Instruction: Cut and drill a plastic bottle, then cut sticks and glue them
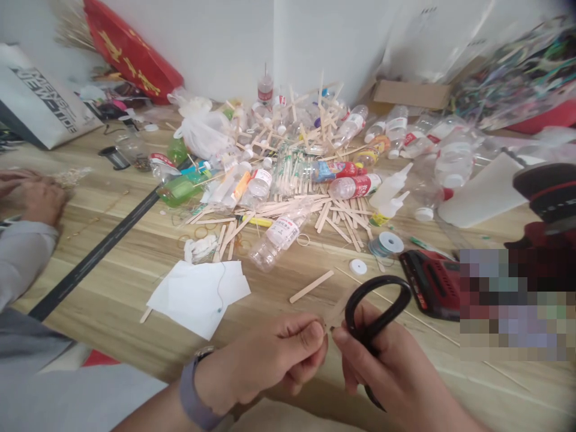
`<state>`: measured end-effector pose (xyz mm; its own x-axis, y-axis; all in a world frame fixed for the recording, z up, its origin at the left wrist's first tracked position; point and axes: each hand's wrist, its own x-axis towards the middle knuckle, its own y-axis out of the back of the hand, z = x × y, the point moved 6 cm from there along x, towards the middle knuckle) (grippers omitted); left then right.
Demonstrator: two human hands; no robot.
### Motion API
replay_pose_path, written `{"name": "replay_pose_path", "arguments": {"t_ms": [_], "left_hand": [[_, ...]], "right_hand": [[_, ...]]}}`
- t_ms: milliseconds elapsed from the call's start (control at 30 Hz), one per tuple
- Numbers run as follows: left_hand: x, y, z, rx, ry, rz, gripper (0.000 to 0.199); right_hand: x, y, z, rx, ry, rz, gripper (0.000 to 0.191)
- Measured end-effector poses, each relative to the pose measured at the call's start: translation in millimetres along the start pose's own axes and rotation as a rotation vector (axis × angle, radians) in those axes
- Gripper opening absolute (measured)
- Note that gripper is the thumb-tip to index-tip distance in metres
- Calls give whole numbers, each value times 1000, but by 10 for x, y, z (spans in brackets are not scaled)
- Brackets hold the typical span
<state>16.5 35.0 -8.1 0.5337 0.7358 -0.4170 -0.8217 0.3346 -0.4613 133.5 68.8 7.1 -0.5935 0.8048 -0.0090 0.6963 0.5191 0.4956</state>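
Black scissors (369, 337), gripped by the right hand (396, 366), seem stiff; I favour their loops (382, 281). Beside them, the left hand (279, 354) pinches something tiny (324, 324).

black-handled scissors (369, 333), blades probably hidden

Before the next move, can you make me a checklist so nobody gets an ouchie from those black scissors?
1. Right hand has the black-handled scissors: ok.
2. Left hand closed, thumb against the bent fingers: ok. Anything pinched there is too small to name.
3. Blades clear of the fingers: cannot tell, the blades are not clearly visible.
4. Other person's hands away from the scissors: ok, they are at the far left.
5. White paper free of things: not ok, a thin thread lies on it.
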Motion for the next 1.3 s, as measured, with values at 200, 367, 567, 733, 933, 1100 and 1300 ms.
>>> {"name": "replay_pose_path", "arguments": {"t_ms": [200,367,567,733,933,1100,1300], "left_hand": [[3,-165,-54,-295,28,-168,44],[28,-127,9,-203,-15,-91,45],[76,-12,183,168,-124,-5,52],[89,-53,230,117,-154,-113,52],[91,37,238,77,-253,70,45],[4,186,239,141,-257,410,40],[-90,123,318,515,-288,537,33]], "right_hand": [[-104,269,-317,-386,608,216,8],[-8,296,-340,-460,551,284,13],[39,162,-79,-82,146,174,27],[13,127,-54,118,72,83,26],[20,295,-209,-413,392,299,15],[8,337,-316,-678,557,403,7],[50,253,-383,-670,510,411,13]]}}
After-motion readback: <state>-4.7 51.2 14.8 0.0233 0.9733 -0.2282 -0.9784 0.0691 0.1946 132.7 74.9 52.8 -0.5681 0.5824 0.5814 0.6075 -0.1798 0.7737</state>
